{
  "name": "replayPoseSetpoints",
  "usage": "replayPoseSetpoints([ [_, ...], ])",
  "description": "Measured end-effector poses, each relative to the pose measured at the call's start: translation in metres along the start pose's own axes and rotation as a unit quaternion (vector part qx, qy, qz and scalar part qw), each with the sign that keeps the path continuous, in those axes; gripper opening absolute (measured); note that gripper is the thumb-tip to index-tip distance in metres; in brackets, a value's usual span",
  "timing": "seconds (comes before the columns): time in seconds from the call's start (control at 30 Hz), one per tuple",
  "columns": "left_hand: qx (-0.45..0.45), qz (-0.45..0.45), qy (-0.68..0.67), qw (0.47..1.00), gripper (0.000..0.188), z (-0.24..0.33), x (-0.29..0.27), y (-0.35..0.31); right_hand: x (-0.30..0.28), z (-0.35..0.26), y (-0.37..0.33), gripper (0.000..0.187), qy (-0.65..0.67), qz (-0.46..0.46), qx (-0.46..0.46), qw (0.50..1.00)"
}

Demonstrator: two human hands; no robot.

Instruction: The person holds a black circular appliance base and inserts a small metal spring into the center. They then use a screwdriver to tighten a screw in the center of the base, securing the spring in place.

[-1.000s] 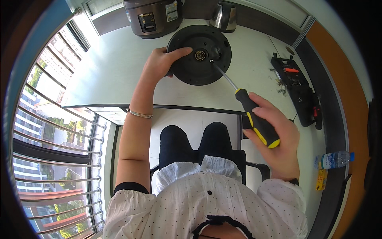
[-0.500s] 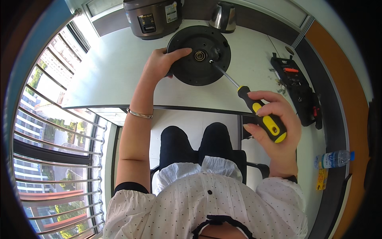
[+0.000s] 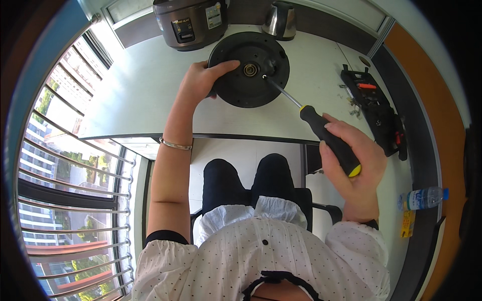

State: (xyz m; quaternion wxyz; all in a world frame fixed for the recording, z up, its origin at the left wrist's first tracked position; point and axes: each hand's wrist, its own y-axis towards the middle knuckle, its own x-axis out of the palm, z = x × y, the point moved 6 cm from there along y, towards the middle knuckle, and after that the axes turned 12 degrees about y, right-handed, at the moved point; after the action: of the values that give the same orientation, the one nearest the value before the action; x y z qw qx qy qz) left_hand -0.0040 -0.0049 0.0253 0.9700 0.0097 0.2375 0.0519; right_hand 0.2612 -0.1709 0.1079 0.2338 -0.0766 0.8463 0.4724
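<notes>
A round black base (image 3: 249,93) with a coiled spring (image 3: 250,70) at its centre is held tilted above the white table. My left hand (image 3: 202,80) grips its left edge, thumb across the face and the other fingers behind it. My right hand (image 3: 354,150) is closed round the black and yellow handle of a screwdriver (image 3: 331,135). The screwdriver's shaft slants up to the left, and its tip meets a small bright spot, seemingly a screw (image 3: 264,77), just right of the spring.
At the back of the table (image 3: 145,90) stand a rice cooker (image 3: 193,25) and a steel kettle (image 3: 280,21). An open black tool case (image 3: 371,100) lies at the right, small metal parts (image 3: 351,103) beside it. Farther right are a water bottle (image 3: 424,198) and a yellow packet (image 3: 406,224).
The screwdriver's handle has turned about its axis, so its yellow inlay no longer faces up. My right hand has rolled with it and shifted slightly right. The left hand keeps its hold.
</notes>
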Motion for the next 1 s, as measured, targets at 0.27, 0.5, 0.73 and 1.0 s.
replayPoseSetpoints([
  [0.27,-0.005,0.003,0.004,1.0,0.057,-0.002,-0.001,0.001,0.001,0.003,0.006,0.029,0.076,-0.032,0.078,0.993],
  [0.5,-0.007,-0.001,-0.002,1.0,0.057,-0.002,0.0,0.001,-0.002,0.005,0.006,0.033,0.174,-0.042,0.223,0.958],
  [0.73,-0.011,0.002,0.005,1.0,0.057,-0.003,0.0,0.001,0.004,0.004,0.005,0.034,0.064,-0.035,0.069,0.995],
  [1.0,-0.005,0.003,0.006,1.0,0.057,-0.001,0.001,0.001,-0.002,0.01,0.005,0.03,0.071,0.022,0.017,0.997],
])
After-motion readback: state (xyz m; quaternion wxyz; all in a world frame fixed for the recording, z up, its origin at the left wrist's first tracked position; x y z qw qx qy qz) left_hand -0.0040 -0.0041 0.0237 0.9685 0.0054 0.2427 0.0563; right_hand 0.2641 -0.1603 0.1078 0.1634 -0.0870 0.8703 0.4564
